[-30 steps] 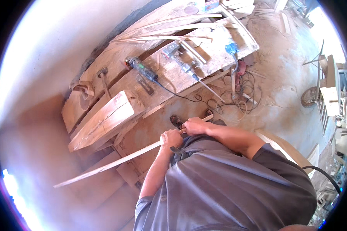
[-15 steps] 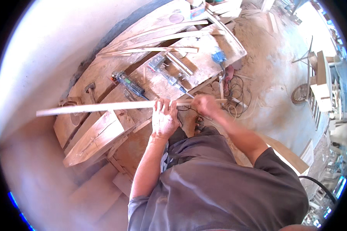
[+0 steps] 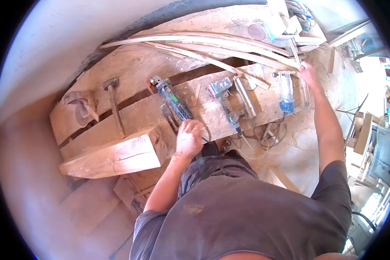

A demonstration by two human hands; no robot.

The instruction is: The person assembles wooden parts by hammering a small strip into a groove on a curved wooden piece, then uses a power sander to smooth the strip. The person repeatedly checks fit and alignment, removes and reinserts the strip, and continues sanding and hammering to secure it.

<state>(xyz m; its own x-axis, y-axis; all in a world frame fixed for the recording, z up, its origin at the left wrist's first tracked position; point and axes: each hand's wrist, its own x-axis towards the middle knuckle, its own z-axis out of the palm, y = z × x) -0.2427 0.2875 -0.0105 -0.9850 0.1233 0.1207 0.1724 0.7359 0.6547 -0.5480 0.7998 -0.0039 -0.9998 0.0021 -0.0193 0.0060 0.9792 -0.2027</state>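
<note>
My right hand [image 3: 310, 74] is stretched out to the far right, its fingers closed around the end of a long thin wooden strip [image 3: 212, 42]. That strip lies among several similar pale strips [image 3: 203, 57] across the back of the bench. My left hand [image 3: 190, 136] is at the bench's near edge with its fingers curled, right at the tail end of an angle grinder [image 3: 173, 100]. Its fingertips are turned down, so what they grip, if anything, is hidden. A power drill [image 3: 224, 99] lies to the right of the grinder.
The plank bench [image 3: 147, 108] has a wide gap along it. On it are a hammer [image 3: 113, 104], a thick timber block [image 3: 112, 158] near left, and a blue-based power tool [image 3: 286, 93]. Cables [image 3: 264, 134] trail below its right edge. Boards [image 3: 362, 134] stand at the right.
The strip has gone from in front of me to the back of the bench. My right hand moved far right with its end; my left hand let go. The view shifted.
</note>
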